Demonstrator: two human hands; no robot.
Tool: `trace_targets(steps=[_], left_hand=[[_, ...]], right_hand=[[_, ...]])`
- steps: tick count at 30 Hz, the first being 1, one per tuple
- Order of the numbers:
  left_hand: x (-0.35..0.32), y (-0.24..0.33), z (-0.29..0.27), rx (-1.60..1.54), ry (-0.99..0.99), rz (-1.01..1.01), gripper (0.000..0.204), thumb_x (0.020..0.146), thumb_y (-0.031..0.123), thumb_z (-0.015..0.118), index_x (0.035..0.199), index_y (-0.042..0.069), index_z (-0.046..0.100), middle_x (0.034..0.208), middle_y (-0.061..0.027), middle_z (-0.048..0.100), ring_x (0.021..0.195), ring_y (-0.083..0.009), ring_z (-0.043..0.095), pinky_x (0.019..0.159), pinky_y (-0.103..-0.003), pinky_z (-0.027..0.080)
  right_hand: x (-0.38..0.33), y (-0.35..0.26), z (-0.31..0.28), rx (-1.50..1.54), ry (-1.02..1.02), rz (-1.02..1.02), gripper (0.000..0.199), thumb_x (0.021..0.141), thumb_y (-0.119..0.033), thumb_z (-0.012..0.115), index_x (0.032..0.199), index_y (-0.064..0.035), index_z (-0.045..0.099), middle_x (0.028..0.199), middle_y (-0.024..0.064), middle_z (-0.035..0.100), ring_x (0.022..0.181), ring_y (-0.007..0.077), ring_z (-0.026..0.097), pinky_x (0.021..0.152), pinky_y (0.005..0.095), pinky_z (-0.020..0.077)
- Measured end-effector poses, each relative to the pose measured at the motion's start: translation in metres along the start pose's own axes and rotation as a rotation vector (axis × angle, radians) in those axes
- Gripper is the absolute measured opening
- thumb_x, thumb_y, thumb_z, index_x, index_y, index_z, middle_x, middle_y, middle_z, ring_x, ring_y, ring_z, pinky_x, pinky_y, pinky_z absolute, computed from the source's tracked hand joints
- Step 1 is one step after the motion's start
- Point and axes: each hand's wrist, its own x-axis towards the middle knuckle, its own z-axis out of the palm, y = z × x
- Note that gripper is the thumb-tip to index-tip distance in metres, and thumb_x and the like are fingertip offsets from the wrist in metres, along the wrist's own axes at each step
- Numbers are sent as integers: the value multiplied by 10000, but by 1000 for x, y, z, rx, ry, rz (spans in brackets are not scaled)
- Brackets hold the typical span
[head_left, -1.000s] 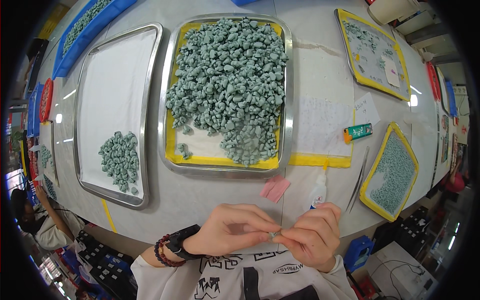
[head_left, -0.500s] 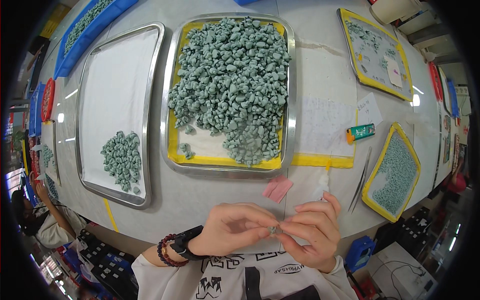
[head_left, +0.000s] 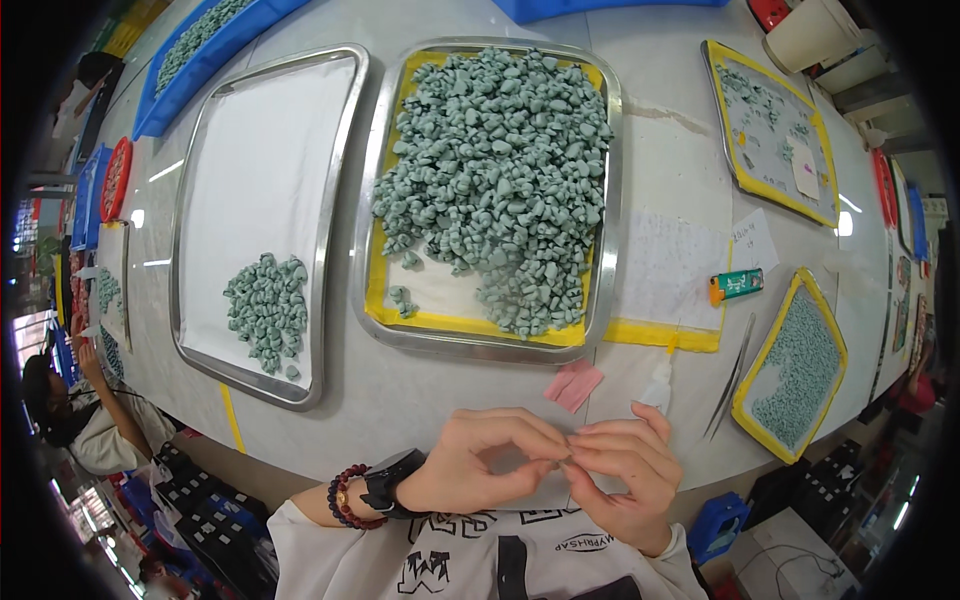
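Note:
My left hand (head_left: 488, 462) and my right hand (head_left: 625, 470) meet fingertip to fingertip at the near edge of the table, pinching one very small piece between them; the piece itself is too small to make out. A black watch and a bead bracelet sit on my left wrist. Straight ahead lies a steel tray (head_left: 372, 210) lined in yellow, heaped with many small grey-green pieces (head_left: 500, 180). To its left a second steel tray (head_left: 190, 190) with a white liner holds a small pile of the same pieces (head_left: 265, 310).
A pink pad (head_left: 574, 384), a small white bottle (head_left: 657, 382) and tweezers (head_left: 732, 378) lie just past my hands. A green and orange lighter (head_left: 736, 285) rests on paper. Yellow trays (head_left: 795, 365) of pieces stand right. Another person (head_left: 75, 415) sits far left.
My hands have stayed joined at the table edge; the fingers shifted slightly around the small piece. The view moved a little.

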Motion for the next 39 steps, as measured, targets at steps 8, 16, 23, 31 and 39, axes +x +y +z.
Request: trace_targets(steps=[8,16,23,31,39], left_hand=[[-28,54,-60,1073,643,253,247,685,-115,601,897,6,643,894,-97,624,723,-193,572,630,-262,455],[7,55,-70,1450,549,355,226,667,-56,666,868,47,653,817,-79,589,785,-213,525,663,-314,445],[32,62,-81,1477,291,-28,91,719,30,648,809,35,635,779,-58,580,753,-257,535,669,-357,456],[31,65,-45,1250,455,173,248,677,-43,667,914,34,671,818,-74,561,733,-192,577,625,-291,472],[14,17,15,-323,110,-173,200,785,-105,589,969,-32,619,1009,-146,586,849,-200,622,759,-300,535]], right_hand=[[-18,28,-41,-140,75,56,376,651,-216,783,962,-59,641,780,41,573,718,221,531,782,379,376],[0,38,-40,-570,-183,-19,599,561,-328,827,1040,-64,582,852,78,432,780,240,419,656,361,339],[-22,50,-31,-201,5,-98,653,581,-282,837,1092,-102,473,852,78,435,776,241,422,649,361,363],[-36,46,-17,288,406,-282,558,731,-303,733,1110,-92,382,856,116,509,733,248,490,663,376,429],[-4,23,1,289,169,-379,493,836,-411,612,1143,-98,388,846,160,622,772,315,577,654,404,462]])
